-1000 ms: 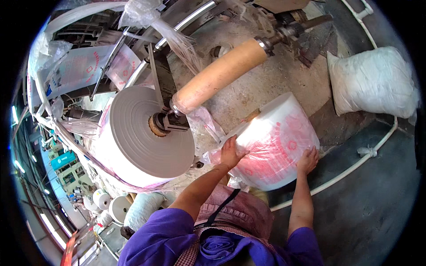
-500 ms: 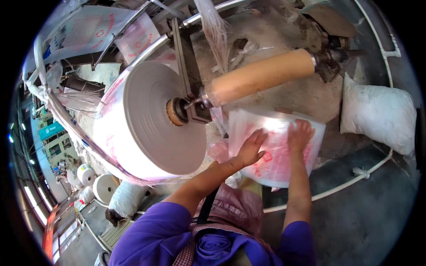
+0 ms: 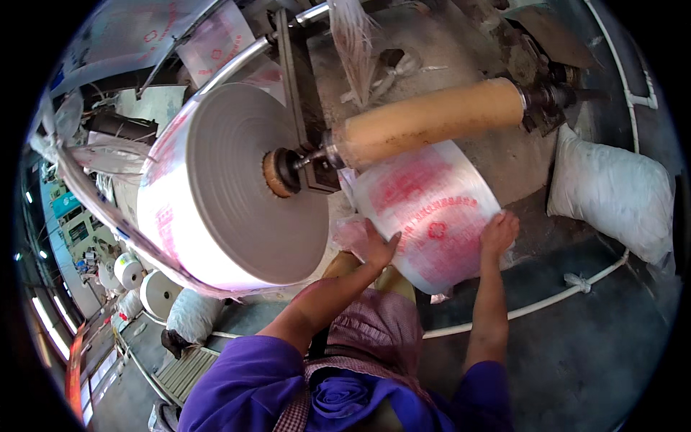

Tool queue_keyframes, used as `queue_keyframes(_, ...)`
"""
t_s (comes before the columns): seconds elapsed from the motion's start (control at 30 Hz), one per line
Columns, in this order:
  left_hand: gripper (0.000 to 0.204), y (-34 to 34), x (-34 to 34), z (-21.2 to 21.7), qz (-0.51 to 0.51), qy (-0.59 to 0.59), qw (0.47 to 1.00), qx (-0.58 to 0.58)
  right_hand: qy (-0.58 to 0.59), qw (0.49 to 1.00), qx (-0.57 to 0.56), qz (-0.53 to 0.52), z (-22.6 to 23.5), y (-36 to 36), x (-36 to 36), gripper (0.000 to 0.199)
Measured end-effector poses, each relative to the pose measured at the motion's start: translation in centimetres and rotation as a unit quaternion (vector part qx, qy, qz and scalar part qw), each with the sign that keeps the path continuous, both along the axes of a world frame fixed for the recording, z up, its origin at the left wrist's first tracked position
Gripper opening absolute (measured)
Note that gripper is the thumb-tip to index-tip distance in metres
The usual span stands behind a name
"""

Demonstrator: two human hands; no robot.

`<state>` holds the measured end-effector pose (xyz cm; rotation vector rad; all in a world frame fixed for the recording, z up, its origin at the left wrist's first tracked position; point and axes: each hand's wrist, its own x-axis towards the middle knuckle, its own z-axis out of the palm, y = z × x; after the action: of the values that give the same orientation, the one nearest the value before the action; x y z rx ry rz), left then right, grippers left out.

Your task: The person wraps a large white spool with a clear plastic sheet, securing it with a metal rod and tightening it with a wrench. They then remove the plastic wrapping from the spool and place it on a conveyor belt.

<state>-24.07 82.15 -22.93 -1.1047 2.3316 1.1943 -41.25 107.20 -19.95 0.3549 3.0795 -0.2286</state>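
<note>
A roll of white plastic film (image 3: 437, 209) with red print lies in front of me, its top partly under a tan roller. My left hand (image 3: 376, 248) grips its left edge, thumb toward the printed face, beside a crumpled piece of pinkish film (image 3: 348, 234). At the opposite edge my right hand (image 3: 499, 232) has its fingers curled around the side. Some fingertips of both hands are hidden. The tan roller (image 3: 432, 111) sits on a metal shaft just beyond the film. To the left, a much larger white film roll (image 3: 241, 187) is mounted on a spindle.
A metal bracket (image 3: 299, 93) stands between the big roll and the tan roller. Plastic strips (image 3: 351, 50) hang above. A stuffed white sack (image 3: 612, 194) rests at right, near a white pipe (image 3: 533, 309) curving along the floor. More rolls (image 3: 158, 291) stand far left.
Both hands have moved from lying on the printed face to its left and right edges. The film roll has turned, showing its print more clearly. The view has shifted slightly.
</note>
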Motion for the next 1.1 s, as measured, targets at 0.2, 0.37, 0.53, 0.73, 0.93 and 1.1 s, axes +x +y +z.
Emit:
queue_keyframes(0.2, 0.101, 0.3, -4.6, 2.4, 0.277, 0.034, 0.957, 0.083, -0.017, 0.997, -0.076, 0.019, 0.7, -1.2, -2.7, 0.032)
queue_keyframes(0.37, 0.085, 0.2, -5.4, 1.8, 0.299, 0.1, 0.948, 0.045, 0.022, 0.994, -0.102, 0.032, 0.5, -1.9, -3.0, 0.028)
queue_keyframes(0.53, 0.083, 0.7, -7.2, 2.5, 0.359, 0.046, 0.932, 0.015, -0.023, 0.995, -0.082, 0.044, 0.5, -2.1, -3.7, 0.026)
queue_keyframes(0.73, 0.083, 1.0, -8.1, 3.9, 0.346, 0.018, 0.938, 0.003, -0.036, 0.991, -0.11, 0.065, 0.7, -1.3, -4.0, 0.025)
queue_keyframes(0.93, 0.083, 0.4, -6.0, 0.9, 0.31, 0.014, 0.949, -0.052, -0.099, 0.974, -0.16, 0.128, 0.9, -0.5, -4.9, 0.028)
queue_keyframes(1.1, 0.071, 4.3, -6.1, 4.6, 0.417, -0.036, 0.906, -0.061, -0.205, 0.938, -0.221, 0.174, 0.6, 0.0, -7.3, 0.045)
